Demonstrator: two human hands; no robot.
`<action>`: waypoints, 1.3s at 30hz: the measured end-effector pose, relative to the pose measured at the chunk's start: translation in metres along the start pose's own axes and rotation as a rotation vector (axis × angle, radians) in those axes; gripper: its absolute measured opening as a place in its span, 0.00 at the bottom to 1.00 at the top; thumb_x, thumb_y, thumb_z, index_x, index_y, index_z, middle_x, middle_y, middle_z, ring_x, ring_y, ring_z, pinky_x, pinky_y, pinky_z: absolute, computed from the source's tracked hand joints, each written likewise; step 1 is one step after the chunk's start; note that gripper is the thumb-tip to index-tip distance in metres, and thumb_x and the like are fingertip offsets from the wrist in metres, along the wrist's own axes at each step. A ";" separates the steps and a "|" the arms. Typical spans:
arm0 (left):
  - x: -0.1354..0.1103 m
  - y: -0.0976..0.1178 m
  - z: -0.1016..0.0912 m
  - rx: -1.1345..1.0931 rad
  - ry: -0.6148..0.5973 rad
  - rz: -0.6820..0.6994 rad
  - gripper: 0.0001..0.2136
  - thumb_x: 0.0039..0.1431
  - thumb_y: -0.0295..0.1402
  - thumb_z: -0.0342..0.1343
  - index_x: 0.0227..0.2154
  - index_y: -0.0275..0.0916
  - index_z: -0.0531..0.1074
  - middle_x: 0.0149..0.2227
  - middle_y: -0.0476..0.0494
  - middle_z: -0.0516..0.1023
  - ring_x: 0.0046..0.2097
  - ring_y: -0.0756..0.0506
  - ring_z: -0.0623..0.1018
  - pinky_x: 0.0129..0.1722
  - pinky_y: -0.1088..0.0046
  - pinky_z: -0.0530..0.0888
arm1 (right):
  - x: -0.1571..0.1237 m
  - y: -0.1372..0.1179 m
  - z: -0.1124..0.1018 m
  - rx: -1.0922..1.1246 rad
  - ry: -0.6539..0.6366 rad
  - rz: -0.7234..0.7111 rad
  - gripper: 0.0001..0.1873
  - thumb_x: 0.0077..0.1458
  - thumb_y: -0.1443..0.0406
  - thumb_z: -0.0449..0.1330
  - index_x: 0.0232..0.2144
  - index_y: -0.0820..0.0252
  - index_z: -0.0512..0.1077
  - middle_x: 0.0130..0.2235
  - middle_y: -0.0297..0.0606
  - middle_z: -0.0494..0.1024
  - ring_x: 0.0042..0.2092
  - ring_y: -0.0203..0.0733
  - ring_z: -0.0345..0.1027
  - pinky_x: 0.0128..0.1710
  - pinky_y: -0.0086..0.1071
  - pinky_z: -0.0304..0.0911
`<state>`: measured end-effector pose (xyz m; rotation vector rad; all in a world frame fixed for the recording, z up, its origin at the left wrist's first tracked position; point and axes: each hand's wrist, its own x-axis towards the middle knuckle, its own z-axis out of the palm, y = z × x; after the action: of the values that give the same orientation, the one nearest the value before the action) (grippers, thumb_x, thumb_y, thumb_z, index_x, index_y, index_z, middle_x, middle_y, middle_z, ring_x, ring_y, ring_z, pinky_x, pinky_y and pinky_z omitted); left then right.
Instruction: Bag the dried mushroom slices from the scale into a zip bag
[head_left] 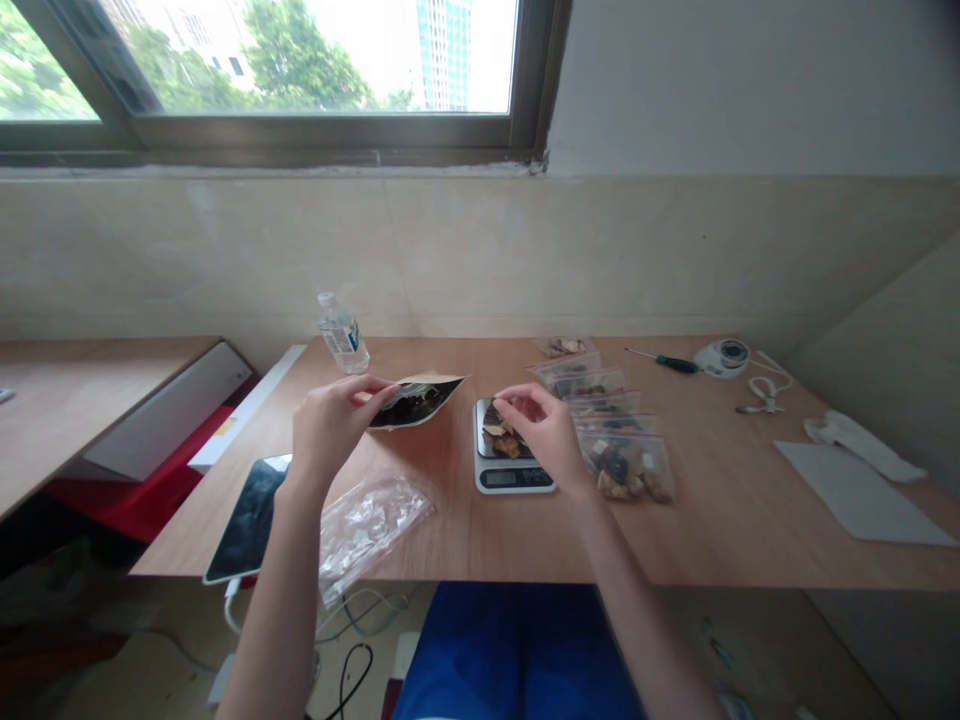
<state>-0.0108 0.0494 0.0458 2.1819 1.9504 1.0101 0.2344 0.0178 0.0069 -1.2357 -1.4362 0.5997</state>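
My left hand pinches the rim of an open pouch, tan outside, with dark contents showing through its mouth. Over the small white kitchen scale, my right hand has thumb and fingers closed together at the pile. Brown and pale dried pieces, which look like dried mushrooms, lie on the scale's metal plate. Whatever sits between the right fingertips is too small to make out. Below the pouch lies a crumpled clear zip bag.
Right of the scale, several zip bags of dried pieces lie in a row. A water bottle stands at the back left, a tablet at the front left. Farther right are a screwdriver, a white dome camera and a white sheet.
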 end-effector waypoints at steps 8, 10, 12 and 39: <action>0.004 0.008 -0.010 -0.209 -0.125 -0.017 0.17 0.51 0.50 0.54 0.29 0.42 0.79 0.24 0.47 0.79 0.26 0.47 0.75 0.25 0.74 0.66 | 0.017 -0.048 0.053 -0.298 -0.147 -0.432 0.08 0.59 0.61 0.56 0.34 0.55 0.75 0.31 0.34 0.70 0.37 0.38 0.65 0.41 0.33 0.58; 0.006 0.007 -0.012 -0.222 -0.134 -0.033 0.18 0.50 0.50 0.54 0.30 0.42 0.80 0.24 0.46 0.79 0.26 0.46 0.75 0.25 0.73 0.67 | 0.019 -0.048 0.066 -0.420 -0.196 -0.448 0.09 0.60 0.62 0.55 0.35 0.55 0.75 0.33 0.36 0.71 0.39 0.40 0.65 0.43 0.35 0.56; 0.008 0.005 -0.012 -0.240 -0.149 -0.038 0.18 0.50 0.50 0.54 0.31 0.41 0.80 0.25 0.46 0.80 0.27 0.46 0.76 0.25 0.73 0.68 | 0.019 -0.049 0.071 -0.481 -0.215 -0.451 0.10 0.61 0.62 0.54 0.36 0.56 0.75 0.35 0.38 0.71 0.40 0.41 0.65 0.43 0.36 0.56; -0.033 -0.021 0.045 -0.467 0.523 -0.198 0.22 0.61 0.41 0.46 0.55 0.41 0.49 0.60 0.33 0.50 0.60 0.42 0.60 0.57 0.57 0.61 | -0.003 0.136 -0.037 -0.371 -0.119 0.076 0.10 0.51 0.65 0.58 0.38 0.61 0.72 0.37 0.40 0.75 0.34 0.41 0.69 0.38 0.36 0.65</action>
<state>-0.0066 0.0412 -0.0128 1.5465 1.7881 1.9055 0.3168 0.0498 -0.1026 -1.5713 -1.6567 0.4754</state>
